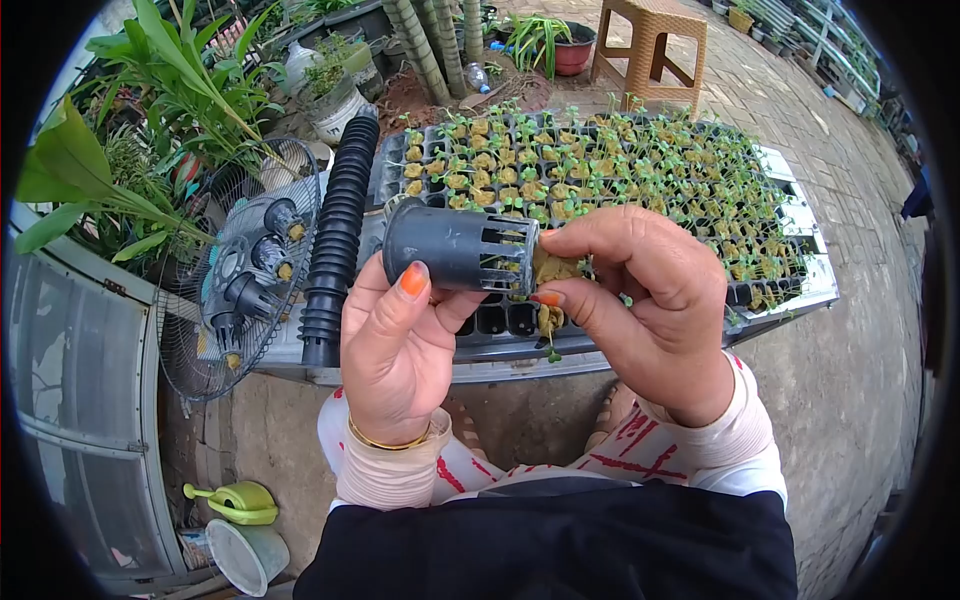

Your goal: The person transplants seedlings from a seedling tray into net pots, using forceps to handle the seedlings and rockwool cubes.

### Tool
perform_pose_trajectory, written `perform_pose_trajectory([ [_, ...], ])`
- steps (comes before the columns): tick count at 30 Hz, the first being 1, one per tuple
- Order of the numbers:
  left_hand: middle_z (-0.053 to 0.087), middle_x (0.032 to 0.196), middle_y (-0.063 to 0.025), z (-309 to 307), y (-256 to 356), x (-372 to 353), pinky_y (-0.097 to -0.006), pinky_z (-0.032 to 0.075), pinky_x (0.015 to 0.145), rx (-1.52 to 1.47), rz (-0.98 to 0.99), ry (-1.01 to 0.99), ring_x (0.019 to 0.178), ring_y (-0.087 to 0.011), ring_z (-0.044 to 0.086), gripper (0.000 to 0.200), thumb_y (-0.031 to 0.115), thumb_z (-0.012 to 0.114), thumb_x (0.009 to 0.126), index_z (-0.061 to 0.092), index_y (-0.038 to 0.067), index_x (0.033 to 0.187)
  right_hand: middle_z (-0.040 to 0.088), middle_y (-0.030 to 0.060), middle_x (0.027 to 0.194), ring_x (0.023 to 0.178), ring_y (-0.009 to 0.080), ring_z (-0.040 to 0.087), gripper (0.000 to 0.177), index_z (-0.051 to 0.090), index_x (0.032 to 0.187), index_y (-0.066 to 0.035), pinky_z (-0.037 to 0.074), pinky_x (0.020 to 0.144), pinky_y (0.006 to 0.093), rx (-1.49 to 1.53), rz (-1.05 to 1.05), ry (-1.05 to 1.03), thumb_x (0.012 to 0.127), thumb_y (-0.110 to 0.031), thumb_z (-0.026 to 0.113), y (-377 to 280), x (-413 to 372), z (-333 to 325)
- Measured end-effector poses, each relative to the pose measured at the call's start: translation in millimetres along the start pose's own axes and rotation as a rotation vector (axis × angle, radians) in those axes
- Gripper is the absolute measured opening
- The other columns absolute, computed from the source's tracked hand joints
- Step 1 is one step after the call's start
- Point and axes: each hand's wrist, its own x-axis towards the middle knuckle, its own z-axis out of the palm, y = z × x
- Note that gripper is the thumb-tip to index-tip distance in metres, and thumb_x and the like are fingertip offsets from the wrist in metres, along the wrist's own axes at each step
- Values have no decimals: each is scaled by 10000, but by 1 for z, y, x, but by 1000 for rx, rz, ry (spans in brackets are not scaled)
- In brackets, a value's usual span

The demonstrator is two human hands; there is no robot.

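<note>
My left hand is closed round a black slotted net pot, which lies on its side with its slotted end to the right. Thumb and fingers of my right hand pinch a brownish growing plug at that slotted end. Part of the plug is hidden by the fingers and the pot. Beyond both hands is a black seedling tray with rows of brown plugs and small green sprouts. Just below the pot, several cells of the tray hold no plug.
A stack of black pots lies left of the tray. Filled net pots rest by a wire fan guard. Beyond stand a brown stool and a red pot. A green watering can and a bucket are lower left.
</note>
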Motion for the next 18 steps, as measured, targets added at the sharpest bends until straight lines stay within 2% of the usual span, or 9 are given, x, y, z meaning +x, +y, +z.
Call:
perform_pose_trajectory([
  [6,613,1094,-183,0,-1,1,-408,515,901,-13,-14,2,1014,-268,622,239,72,524,906,549,-34,1119,619,96,789,644,202,572,266,661,905,-20,446,547,283,50,28,10,654,50,715,7,0,2],
  [9,614,1091,-186,1,-1,1,-414,516,900,-5,3,12,1010,-271,623,232,64,522,905,553,-35,1113,601,78,783,572,149,509,258,664,913,-11,406,507,262,93,17,0,665,46,707,7,-1,3],
  [11,615,1088,-189,1,0,1,-421,516,898,7,10,7,1006,-277,625,225,61,529,899,561,-36,1101,596,63,757,524,107,458,228,661,892,-6,370,481,244,246,148,64,670,36,692,5,-2,5],
  [14,615,1086,-190,1,1,2,-426,514,898,46,21,-15,998,-281,628,220,61,541,892,568,-36,1088,588,45,719,487,82,410,199,656,870,0,347,467,233,261,172,85,674,28,674,8,-3,3],
  [18,618,1076,-191,4,0,1,-428,513,898,60,34,-2,992,-281,630,209,55,554,882,576,-34,1069,596,47,704,479,95,415,179,650,848,0,350,465,236,208,169,69,672,23,674,11,-3,4],
])
